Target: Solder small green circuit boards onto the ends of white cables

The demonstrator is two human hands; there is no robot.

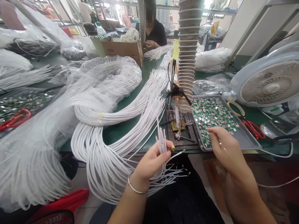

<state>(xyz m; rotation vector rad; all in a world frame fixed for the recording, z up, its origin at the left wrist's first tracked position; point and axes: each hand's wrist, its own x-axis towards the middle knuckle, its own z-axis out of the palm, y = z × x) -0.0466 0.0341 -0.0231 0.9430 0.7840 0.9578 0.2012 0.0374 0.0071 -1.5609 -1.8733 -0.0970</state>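
My left hand (153,160) is closed round a small bunch of white cables (161,140), their stripped ends pointing up; one cable with a small green part on its tip sticks out to the right. A silver bangle sits on that wrist. My right hand (225,146) reaches over the near corner of a metal tray (247,140) that holds several small green circuit boards (210,113), fingers curled down onto them. Whether it has picked one up is hidden. A soldering jig (178,126) stands between both hands.
A big bundle of white cables (112,124) loops over the green table and off its front edge. A ribbed extraction hose (188,53) hangs over the jig. A white fan (268,82), red scissors (254,129) and tape roll (237,107) lie right. Another person sits at the far end.
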